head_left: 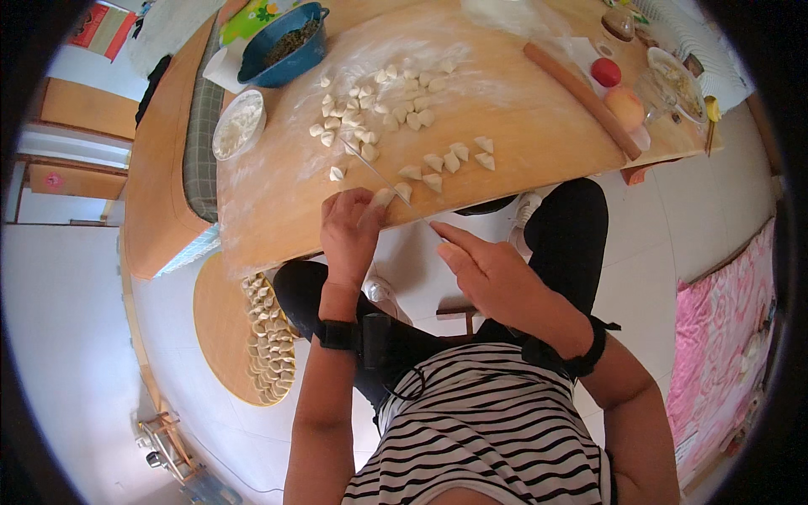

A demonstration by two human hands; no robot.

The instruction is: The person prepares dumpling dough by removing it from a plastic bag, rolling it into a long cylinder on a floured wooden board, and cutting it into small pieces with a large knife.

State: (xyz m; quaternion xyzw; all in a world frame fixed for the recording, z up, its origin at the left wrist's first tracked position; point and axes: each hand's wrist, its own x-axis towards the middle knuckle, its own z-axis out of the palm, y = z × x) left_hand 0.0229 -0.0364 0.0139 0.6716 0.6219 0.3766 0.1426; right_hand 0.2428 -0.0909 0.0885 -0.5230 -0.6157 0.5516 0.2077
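At the near edge of a floured wooden board, my left hand (347,231) has its fingers bent around the end of a short dough roll (383,198). My right hand (497,279), just off the board's edge, grips a knife (376,172) by its handle. The thin blade points up and left across the board, next to the dough in my left hand. Small cut dough pieces (433,182) lie to the right of the blade. Beyond it, several more floured pieces (412,105) are spread in a loose cluster.
A blue basin (282,52) of dark filling and a white bowl of flour (239,124) stand at the left. A rolling pin (581,99) lies at the right, beside a red ball-shaped thing (605,72). Below left, a round tray (220,337) bears rows of folded dumplings (271,349).
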